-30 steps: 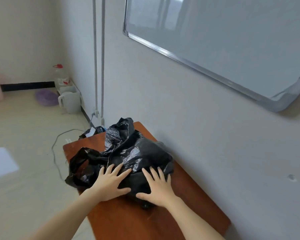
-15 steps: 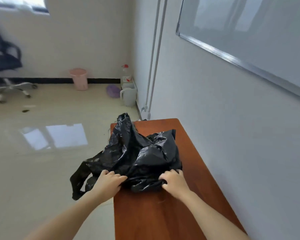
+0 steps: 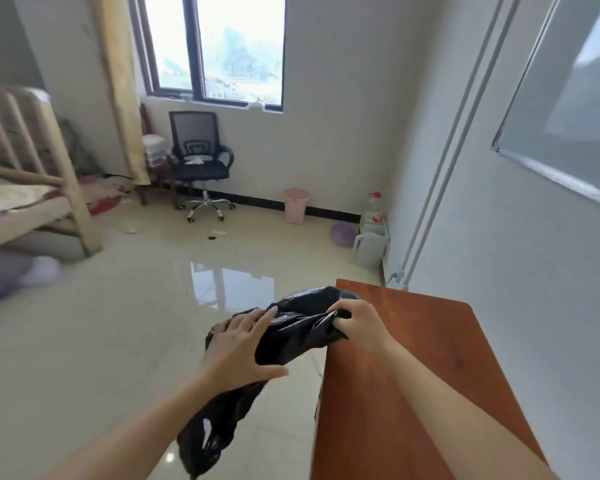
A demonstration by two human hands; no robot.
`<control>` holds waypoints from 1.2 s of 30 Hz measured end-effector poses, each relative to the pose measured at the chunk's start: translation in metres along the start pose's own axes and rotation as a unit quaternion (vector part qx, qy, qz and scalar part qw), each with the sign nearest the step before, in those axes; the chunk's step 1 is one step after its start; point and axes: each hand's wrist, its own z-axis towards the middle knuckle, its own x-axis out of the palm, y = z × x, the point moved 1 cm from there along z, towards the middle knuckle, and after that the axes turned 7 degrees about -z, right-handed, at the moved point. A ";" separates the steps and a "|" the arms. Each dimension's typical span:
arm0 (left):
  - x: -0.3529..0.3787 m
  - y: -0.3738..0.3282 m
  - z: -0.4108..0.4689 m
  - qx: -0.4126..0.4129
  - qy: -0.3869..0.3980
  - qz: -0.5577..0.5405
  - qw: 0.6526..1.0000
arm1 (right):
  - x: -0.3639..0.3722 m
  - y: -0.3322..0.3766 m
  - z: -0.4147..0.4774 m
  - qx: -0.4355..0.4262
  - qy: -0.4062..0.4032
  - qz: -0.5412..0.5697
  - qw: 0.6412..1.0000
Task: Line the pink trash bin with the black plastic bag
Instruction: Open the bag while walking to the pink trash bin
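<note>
Only one view here, the head camera, looking down over both arms and across the room.

Both hands are on the black plastic bag (image 3: 291,337), which is off the bench (image 3: 413,375) and bunched up in the air just past its left edge. The left hand (image 3: 238,348) is fairly open, fingers spread along the top of the bag with the thumb hooked underneath, so it's more of a loose cupping hold. The right hand (image 3: 357,323) is curled closed, pinching a fold of the plastic near the bag's upper end, right above the bench's near-left edge. The rest of the bag droops down below the left forearm, and you can see a handle loop hanging near the bottom over the floor (image 3: 101,341).

The pink trash bin (image 3: 296,206) is well away from all this, standing upright on the floor against the far wall, under the window (image 3: 219,46). It sits between the black office chair (image 3: 200,157) on its left and a white jug (image 3: 369,247) in the corner on its right. A bed frame (image 3: 32,174) fills the left side.
</note>
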 end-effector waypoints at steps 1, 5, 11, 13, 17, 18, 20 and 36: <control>0.001 0.007 -0.003 0.002 0.022 0.009 1.000 | 0.004 0.016 0.003 -0.018 -0.007 -0.003 1.000; -0.007 0.063 -0.016 -0.028 -0.026 0.011 0.999 | 0.026 0.068 0.012 -0.073 -0.009 -0.045 0.996; -0.069 0.157 -0.039 -0.028 -0.042 0.004 0.999 | 0.078 0.114 0.032 -0.039 0.018 -0.091 0.995; -0.084 0.182 -0.040 -0.007 -0.018 -0.023 1.000 | 0.095 0.127 0.036 -0.016 0.024 -0.097 0.995; -0.091 0.212 -0.028 0.023 0.049 -0.062 0.997 | 0.113 0.135 0.043 0.033 0.034 -0.098 0.994; -0.089 0.217 -0.022 0.027 0.062 -0.068 0.995 | 0.113 0.132 0.047 0.041 0.035 -0.100 0.993; -0.085 0.224 -0.008 0.036 0.080 -0.072 0.993 | 0.110 0.124 0.059 0.064 0.020 -0.102 0.993; -0.105 0.309 0.197 -0.016 0.005 -0.059 0.998 | 0.116 0.078 0.283 0.042 -0.029 -0.073 0.996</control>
